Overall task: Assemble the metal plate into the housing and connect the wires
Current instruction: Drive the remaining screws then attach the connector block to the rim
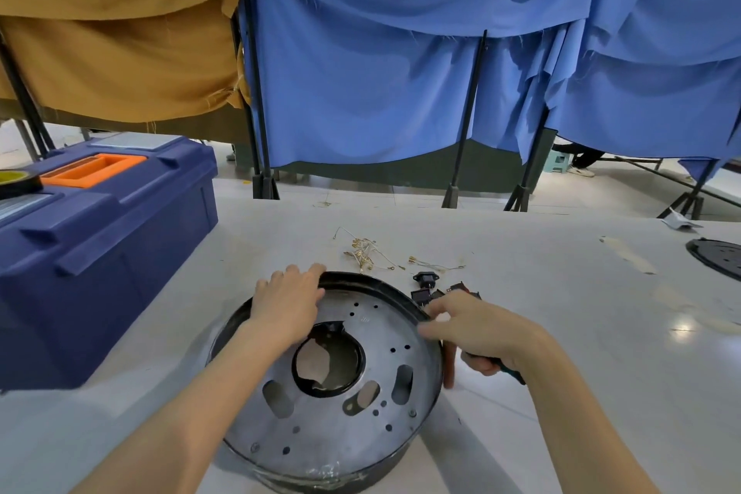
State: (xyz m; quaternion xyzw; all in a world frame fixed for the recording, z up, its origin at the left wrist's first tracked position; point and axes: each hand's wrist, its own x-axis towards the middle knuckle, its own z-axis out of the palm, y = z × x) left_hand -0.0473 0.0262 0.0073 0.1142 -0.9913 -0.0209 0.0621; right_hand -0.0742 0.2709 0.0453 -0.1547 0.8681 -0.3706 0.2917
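A round black housing [385, 287] lies on the white table right in front of me. A grey metal plate [333, 429] with a large centre hole and several slots sits inside it. My left hand [286, 303] rests on the housing's far-left rim, its fingers curled over the edge. My right hand [477, 327] is at the right rim, thumb and forefinger at the edge, the other fingers gripping a dark-handled tool [511, 371]. A bundle of thin wires with gold terminals [367, 253] lies beyond the housing. Small black switches and a socket [427, 285] lie next to my right hand.
A large blue toolbox [100, 253] with an orange handle stands at the left, a tape roll [16, 180] on its lid. A second black round part [717, 257] lies at the table's far right edge. Blue and tan cloths on dark stands hang behind the table.
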